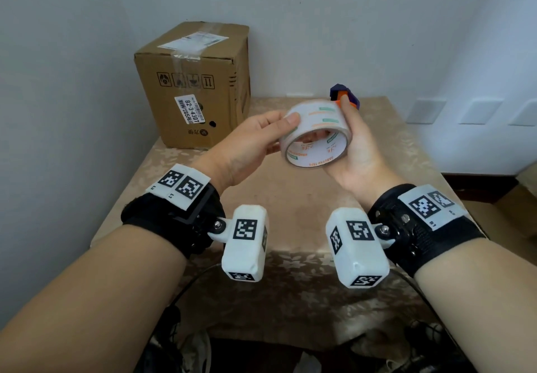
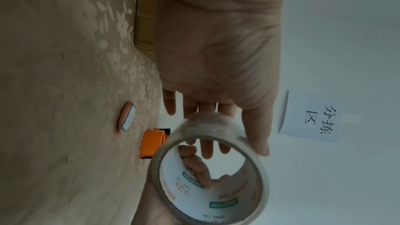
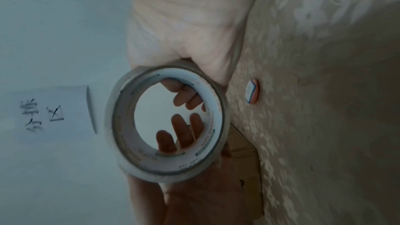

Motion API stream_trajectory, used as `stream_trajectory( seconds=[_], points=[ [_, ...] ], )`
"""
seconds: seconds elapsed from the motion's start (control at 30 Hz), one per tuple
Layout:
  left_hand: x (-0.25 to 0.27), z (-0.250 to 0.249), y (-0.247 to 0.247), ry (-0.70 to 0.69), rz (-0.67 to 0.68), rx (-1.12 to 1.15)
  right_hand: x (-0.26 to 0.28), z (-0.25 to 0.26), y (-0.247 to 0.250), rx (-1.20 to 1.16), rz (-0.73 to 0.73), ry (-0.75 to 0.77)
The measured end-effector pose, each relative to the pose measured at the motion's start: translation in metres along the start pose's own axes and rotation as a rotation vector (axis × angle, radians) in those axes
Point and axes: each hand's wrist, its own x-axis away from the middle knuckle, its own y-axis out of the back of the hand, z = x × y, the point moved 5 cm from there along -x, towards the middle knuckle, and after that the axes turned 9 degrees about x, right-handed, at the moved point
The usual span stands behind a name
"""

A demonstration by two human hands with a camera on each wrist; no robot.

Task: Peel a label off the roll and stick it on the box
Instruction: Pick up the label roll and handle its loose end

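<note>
Clear roll (image 1: 315, 134) gripped by both hands' fingers (image 1: 290, 119), above table (image 1: 392, 151), apart from box (image 1: 194, 82).

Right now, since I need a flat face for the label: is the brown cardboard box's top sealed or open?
Sealed: the brown cardboard box has its top flaps flat, with clear tape along the seam.

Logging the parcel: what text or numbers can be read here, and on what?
"82-3-4307": white sticker on the box.
"11": box handling symbol.
"TAPE": roll core; other print blurred.
"分拣区": wall paper.
Box top label: too small.
</note>
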Motion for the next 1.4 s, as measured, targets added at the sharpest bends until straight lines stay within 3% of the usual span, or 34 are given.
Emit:
stream_trajectory(
  seconds=[0.1, 0.3, 0.57, 0.67, 0.77, 0.87, 1.03, 1.1, 1.2, 1.3, 1.4],
  points=[
    [-0.001, -0.004, 0.003, -0.012, -0.032, 0.015, 0.0, 0.002, -0.003, -0.023, 0.047, 0.001],
    [0.001, -0.005, 0.0, 0.01, -0.054, -0.233, -0.004, 0.008, -0.01, 0.485, -0.012, 0.156],
    [0.0, -0.014, -0.004, -0.148, 0.035, 0.052, -0.002, 0.005, -0.004, 0.087, 0.04, 0.101],
    [0.004, -0.022, -0.008, -0.256, -0.019, -0.095, -0.001, 0.001, -0.007, -0.009, 0.088, 0.025],
    [0.007, -0.029, -0.011, -0.42, -0.07, -0.365, -0.003, 0.0, -0.001, -0.107, 0.023, -0.048],
    [0.007, -0.031, -0.006, -0.566, -0.182, -0.625, -0.003, 0.003, -0.001, -0.022, 0.017, -0.077],
    [0.007, -0.025, -0.013, -0.554, -0.186, -0.821, -0.002, 0.01, -0.012, 0.403, 0.044, 0.031],
    [0.008, -0.023, -0.015, -0.545, -0.241, -0.785, 0.0, 0.008, -0.015, 0.463, 0.01, 0.046],
    [0.01, -0.025, -0.015, -0.598, -0.264, -0.714, -0.001, 0.007, -0.006, 0.36, -0.085, 0.029],
    [0.011, -0.029, -0.016, -0.638, -0.205, -0.7, -0.002, 0.009, 0.001, 0.326, -0.125, 0.024],
    [0.007, -0.027, -0.018, -0.589, -0.114, -0.732, 0.0, 0.012, -0.001, 0.413, -0.079, 0.042]
  ],
)
